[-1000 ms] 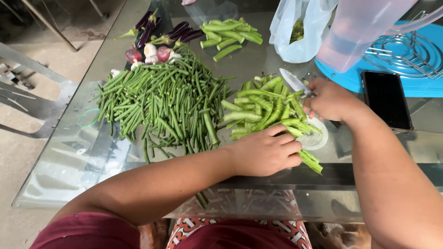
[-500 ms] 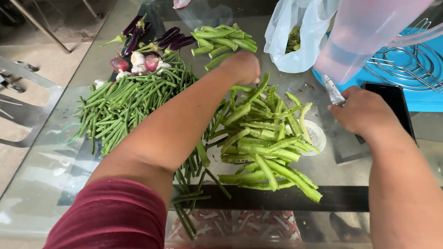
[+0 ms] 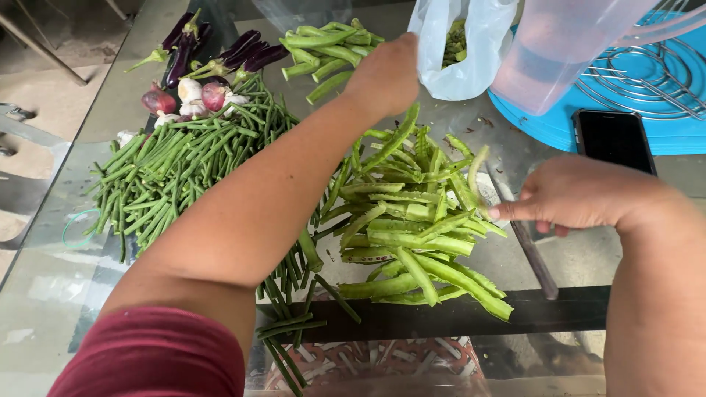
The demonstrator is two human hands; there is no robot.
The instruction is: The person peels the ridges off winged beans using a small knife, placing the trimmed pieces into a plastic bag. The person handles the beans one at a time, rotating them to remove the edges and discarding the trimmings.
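The left hand is stretched far across the glass desk, fingers curled shut just beside a white plastic bag, though whether it grips anything I cannot tell; the right hand is closed around a knife whose blade lies at the edge of the broad green beans. Long thin beans lie heaped to the left, with small aubergines and garlic bulbs beyond; a dark phone rests near the right hand.

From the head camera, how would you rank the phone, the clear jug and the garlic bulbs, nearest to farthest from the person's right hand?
Measured from the right hand:
1. Black phone, just above the hand, on the blue tray's edge.
2. Clear jug, farther up, at the top right.
3. Garlic bulbs, far across the table at upper left, beside the long beans.
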